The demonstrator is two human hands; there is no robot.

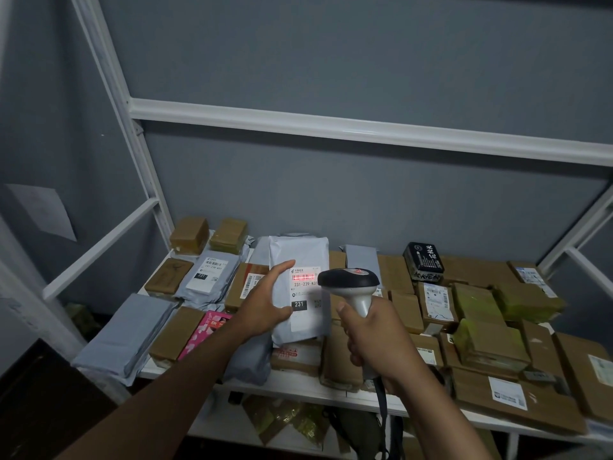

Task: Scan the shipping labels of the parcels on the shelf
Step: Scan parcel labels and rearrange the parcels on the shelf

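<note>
With the left hand (265, 303) gripping the grey mailer (300, 293) and the right hand (374, 330) clenched round the scanner (351, 287), any tilt of the mailer could throw the red beam off its barcode (303, 277).

The bag (300, 257) by the left fingers is smooth grey plastic with a matt paper label (306, 295); boxes (491, 343) are brown cardboard.

Left hand (265, 305) holds grey parcel (300, 257); right hand (371, 336) aims scanner (350, 282).
</note>
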